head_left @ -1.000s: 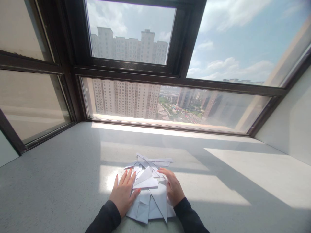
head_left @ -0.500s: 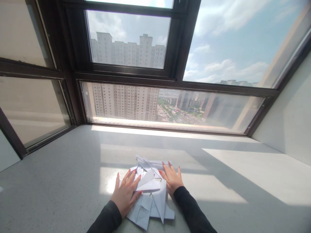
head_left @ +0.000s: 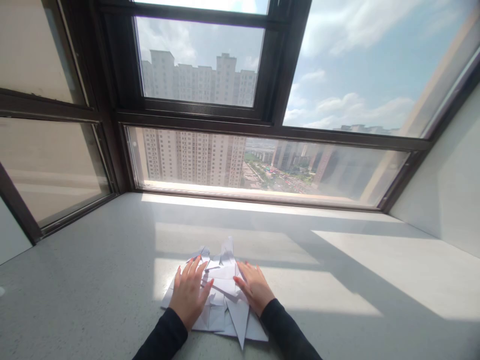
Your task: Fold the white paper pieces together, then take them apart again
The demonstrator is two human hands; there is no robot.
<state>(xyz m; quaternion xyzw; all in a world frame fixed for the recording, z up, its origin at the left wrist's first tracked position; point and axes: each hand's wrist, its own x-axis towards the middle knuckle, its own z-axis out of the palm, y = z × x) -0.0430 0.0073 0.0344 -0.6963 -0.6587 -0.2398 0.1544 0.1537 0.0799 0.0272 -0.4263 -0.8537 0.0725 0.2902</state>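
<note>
A loose pile of folded white paper pieces [head_left: 221, 286] lies on the pale windowsill [head_left: 112, 280]. Several look like pointed paper planes; one long tip [head_left: 239, 327] points toward me and another piece [head_left: 227, 250] sticks out at the far side. My left hand [head_left: 189, 290] rests palm down on the pile's left part, fingers spread. On the right edge lies my right hand [head_left: 255, 287], fingers stretched over the paper and thumb toward the middle. Both hands touch the paper without gripping it. Parts of the pieces are hidden under the palms.
Dark-framed windows [head_left: 202, 120] rise behind the sill, with tall buildings outside. A white wall [head_left: 446, 165] stands on the right. Sunlight and shadow bands cross the sill.
The paper pieces have shifted and turned under my hands, with some now spread further left. My right hand has moved left and a little toward me; my left hand has moved slightly left.
</note>
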